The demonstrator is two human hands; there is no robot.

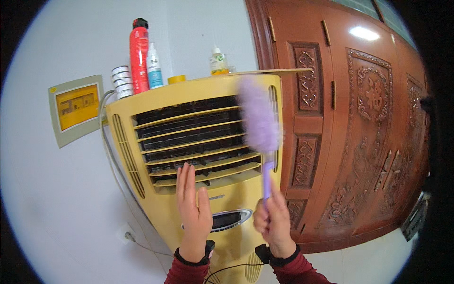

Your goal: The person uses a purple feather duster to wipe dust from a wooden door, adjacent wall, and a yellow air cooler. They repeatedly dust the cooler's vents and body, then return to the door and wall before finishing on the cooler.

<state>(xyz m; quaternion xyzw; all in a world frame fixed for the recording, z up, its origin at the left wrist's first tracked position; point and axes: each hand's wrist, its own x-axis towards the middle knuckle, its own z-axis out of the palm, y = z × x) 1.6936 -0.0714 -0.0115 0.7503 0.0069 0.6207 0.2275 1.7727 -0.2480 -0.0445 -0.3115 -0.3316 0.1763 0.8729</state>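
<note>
My right hand [272, 218] grips the purple handle of a fluffy lilac duster [259, 115], held upright. The duster's head is blurred and overlaps the right side of a yellow air cooler [159, 209] and its louvres; whether it touches them I cannot tell. My left hand [194, 209] is raised with nothing in it, thumb apart from the other fingers, in front of the lowest yellow louvre slats [202, 165]. Dark grille shows behind those slats. Below them an oval panel [228, 220] with a silver rim is partly hidden by my left hand.
On the cooler's top stand a red spray can [139, 60], a blue-and-white spray bottle [154, 69], stacked round tins [122, 82], yellow tape [176, 79] and a pump bottle [219, 63]. A cord runs to a wall plug [129, 236]. Carved wooden doors [354, 142] stand at right.
</note>
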